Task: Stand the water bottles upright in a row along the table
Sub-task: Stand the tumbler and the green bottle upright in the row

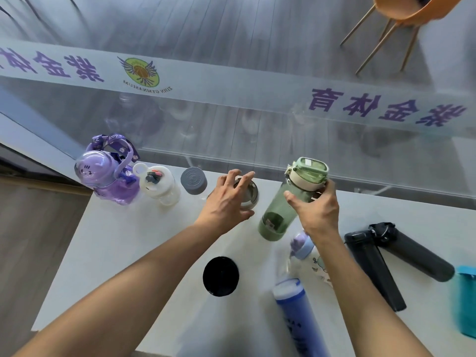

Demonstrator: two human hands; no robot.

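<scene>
Along the far edge of the white table (128,253) stand a purple bottle (108,173), a white bottle (159,185) and a grey-capped clear bottle (193,181). My left hand (229,199) wraps a steel-lidded bottle (251,193) just right of them. My right hand (319,207) grips a green bottle (283,202), tilted, with its base near the tabletop. A black-lidded bottle (220,276) stands in front. Lying flat are a blue bottle (296,313), a small white cartoon bottle (309,256) and two black bottles (373,269) (412,251).
A glass wall with purple lettering (257,119) rises right behind the table's far edge. A teal object (467,302) sits at the right edge. The table's left edge drops to wood flooring (38,240). An orange chair (401,11) stands beyond the glass.
</scene>
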